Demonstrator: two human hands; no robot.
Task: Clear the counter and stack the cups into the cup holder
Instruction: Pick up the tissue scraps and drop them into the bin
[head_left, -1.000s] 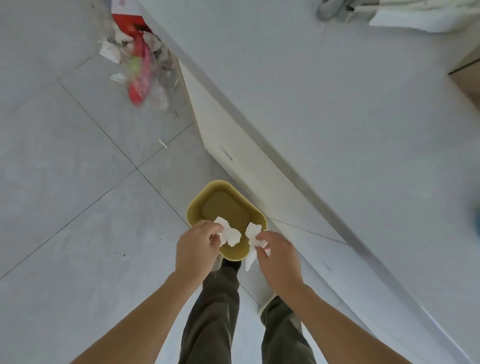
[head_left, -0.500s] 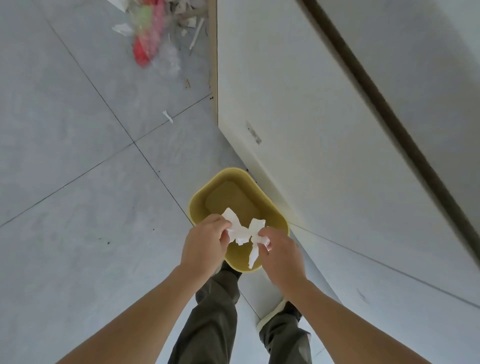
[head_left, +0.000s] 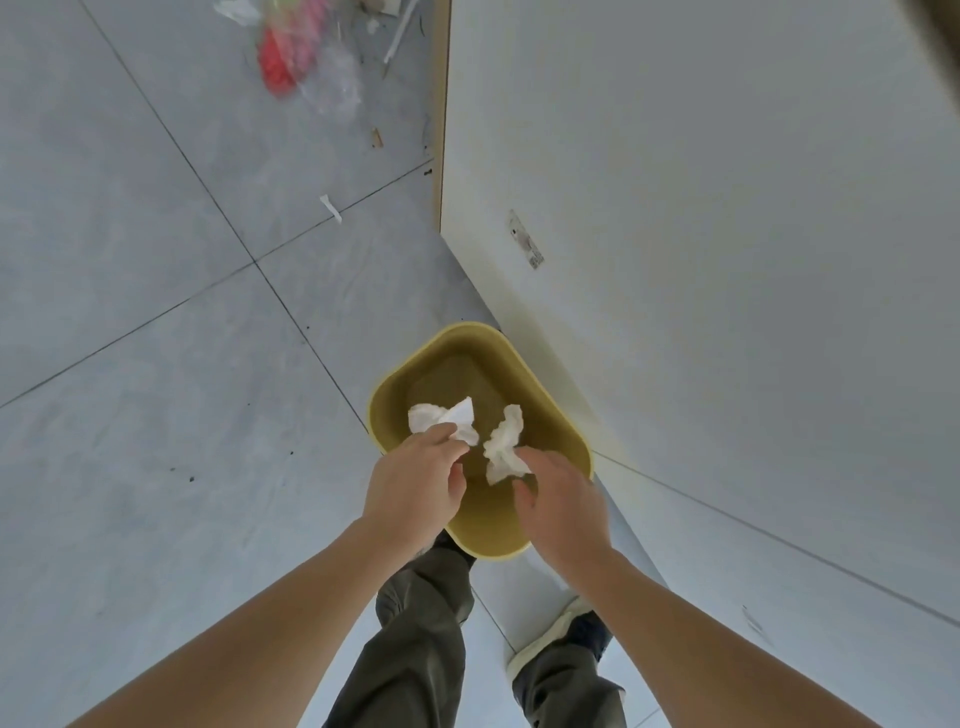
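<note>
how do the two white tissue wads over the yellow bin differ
The left tissue wad is pinched by the left hand; the right tissue wad lies off the open fingertips of the right hand, apparently released. The left one spreads sideways; the right one hangs long and narrow. Both are crumpled, white, above the yellow bin.

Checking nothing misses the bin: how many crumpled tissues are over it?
2: one tissue at the left hand, the other tissue by the right hand, both above the bin.

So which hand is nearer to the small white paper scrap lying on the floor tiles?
Left. The left hand is over the near-left rim of the yellow bin, on the side toward the paper scrap; the right hand is farther right.
</note>
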